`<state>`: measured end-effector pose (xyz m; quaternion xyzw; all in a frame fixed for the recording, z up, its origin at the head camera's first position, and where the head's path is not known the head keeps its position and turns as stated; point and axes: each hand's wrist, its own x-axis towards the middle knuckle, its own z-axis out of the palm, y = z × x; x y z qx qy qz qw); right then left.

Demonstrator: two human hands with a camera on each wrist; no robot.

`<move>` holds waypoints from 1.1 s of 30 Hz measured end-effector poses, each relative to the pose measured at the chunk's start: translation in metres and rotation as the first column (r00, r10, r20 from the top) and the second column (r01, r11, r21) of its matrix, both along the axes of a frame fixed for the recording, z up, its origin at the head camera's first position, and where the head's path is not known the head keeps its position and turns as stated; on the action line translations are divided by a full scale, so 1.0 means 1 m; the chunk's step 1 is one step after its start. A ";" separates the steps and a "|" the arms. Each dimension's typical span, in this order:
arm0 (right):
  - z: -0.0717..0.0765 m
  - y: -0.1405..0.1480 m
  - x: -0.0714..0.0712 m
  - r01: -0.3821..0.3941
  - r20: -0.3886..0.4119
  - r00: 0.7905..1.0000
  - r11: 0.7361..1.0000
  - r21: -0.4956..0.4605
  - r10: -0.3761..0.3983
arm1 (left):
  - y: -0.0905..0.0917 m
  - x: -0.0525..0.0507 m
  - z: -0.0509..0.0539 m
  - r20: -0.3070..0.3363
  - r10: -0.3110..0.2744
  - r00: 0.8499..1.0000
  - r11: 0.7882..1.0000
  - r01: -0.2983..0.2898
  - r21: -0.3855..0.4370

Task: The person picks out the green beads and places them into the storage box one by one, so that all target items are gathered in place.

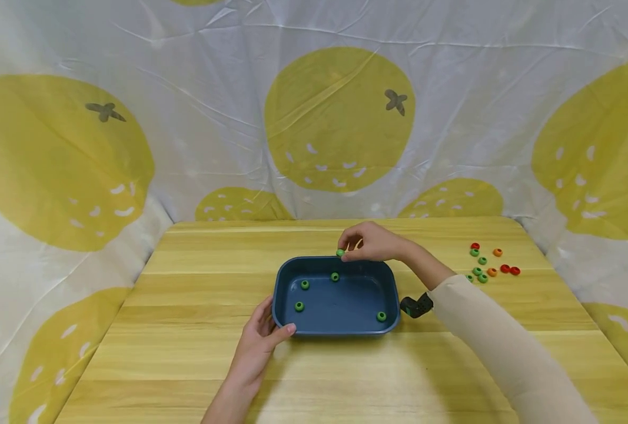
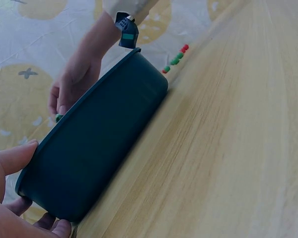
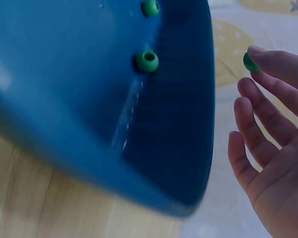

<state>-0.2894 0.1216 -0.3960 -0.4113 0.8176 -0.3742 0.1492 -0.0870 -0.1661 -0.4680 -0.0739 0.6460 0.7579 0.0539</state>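
A blue rectangular basin (image 1: 340, 334) stands on the table with several green beads lying on its floor, one of them a green bead (image 1: 381, 317) near the right front corner. My left hand (image 1: 261, 341) grips the basin's left front corner, thumb over the rim and fingers against its side. Above the far rim, my right hand (image 1: 372, 242) pinches a green bead (image 3: 249, 62) between thumb and forefinger, the other fingers spread loosely. The right wrist view shows the held bead just outside the basin's wall.
To the right on the wooden table (image 1: 186, 330) lie loose red, green and orange beads, among them a red bead (image 1: 515, 271) and an orange bead (image 1: 498, 252). A black wrist camera (image 1: 416, 306) hangs below the right sleeve, close to the basin. A lemon-print cloth (image 1: 213, 118) hangs behind.
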 end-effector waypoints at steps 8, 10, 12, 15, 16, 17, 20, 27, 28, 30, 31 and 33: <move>0.000 -0.029 0.002 -0.071 -0.030 0.997 0.997 0.035 0.072 | -0.001 -0.001 -0.001 0.024 0.006 1.000 1.000 -0.006 0.004; 0.000 -0.035 0.002 -0.085 -0.035 0.996 0.995 0.048 0.086 | -0.001 -0.001 -0.001 0.027 0.004 1.000 1.000 -0.004 0.001; -0.001 -0.040 0.002 -0.098 -0.045 0.994 0.993 0.059 0.101 | -0.001 -0.001 -0.001 0.026 0.003 1.000 1.000 -0.003 -0.001; 0.000 -0.046 0.001 -0.116 -0.057 0.991 0.991 0.064 0.120 | 0.000 -0.001 -0.001 0.026 0.001 1.000 1.000 -0.001 -0.003; 0.000 -0.048 0.001 -0.120 -0.060 0.991 0.991 0.066 0.124 | 0.000 -0.001 -0.001 0.024 0.000 1.000 1.000 0.000 -0.005; 0.000 -0.049 0.001 -0.123 -0.060 0.990 0.990 0.066 0.127 | 0.000 -0.001 -0.001 0.025 0.000 1.000 1.000 0.000 -0.005; -0.001 -0.052 0.001 -0.128 -0.053 0.990 0.989 0.068 0.132 | 0.000 -0.001 0.000 0.025 -0.001 1.000 1.000 0.002 -0.007; 0.001 -0.050 0.002 -0.133 -0.050 0.989 0.988 0.082 0.138 | 0.000 -0.001 0.000 0.030 0.009 1.000 1.000 -0.008 -0.013; 0.001 -0.049 0.003 -0.131 -0.049 0.990 0.988 0.083 0.135 | 0.000 -0.001 0.000 0.030 0.010 0.999 1.000 -0.010 -0.012; 0.002 -0.046 0.003 -0.122 -0.045 0.991 0.989 0.084 0.126 | 0.000 -0.001 -0.001 0.031 0.012 0.999 1.000 -0.012 -0.007; 0.002 -0.044 0.003 -0.121 -0.043 0.991 0.989 0.080 0.124 | 0.000 -0.002 -0.001 0.030 0.013 0.999 1.000 -0.013 -0.005; 0.002 -0.040 0.004 -0.105 -0.031 0.994 0.991 0.082 0.108 | 0.000 -0.001 -0.001 0.029 0.015 0.999 1.000 -0.015 0.000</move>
